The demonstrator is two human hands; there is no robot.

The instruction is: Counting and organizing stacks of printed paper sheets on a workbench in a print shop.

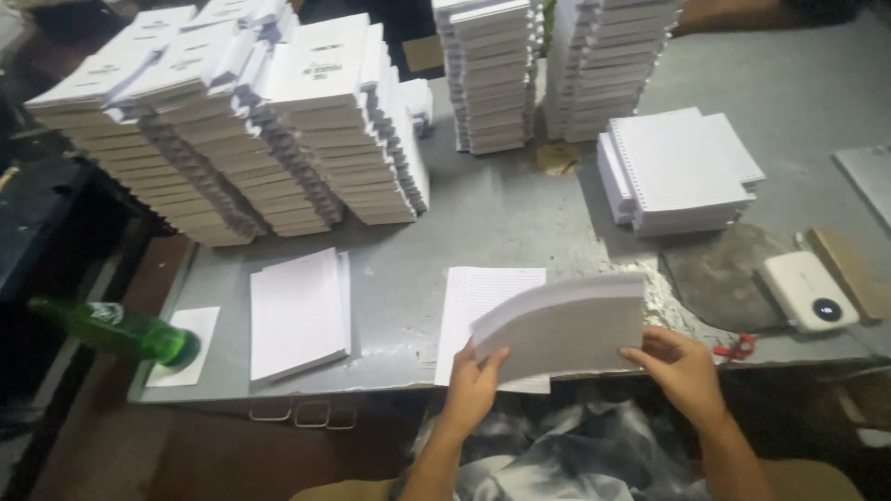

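Your left hand [473,376] and right hand [682,366] each grip an end of the paper block [566,325], its long axis left-right. It hangs over the lined sheet [478,301] on the counter [520,223].

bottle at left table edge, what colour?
Green, translucent bottle, lying on its side beside a white paper slip. Shows best in the head view.

Both forearms are bare to the elbow, with no sleeve, watch or glove showing. The left hand [475,385] and the right hand [682,366] carry no rings that can be made out. Below them lies mottled grey-and-black fabric, worn over the lap.
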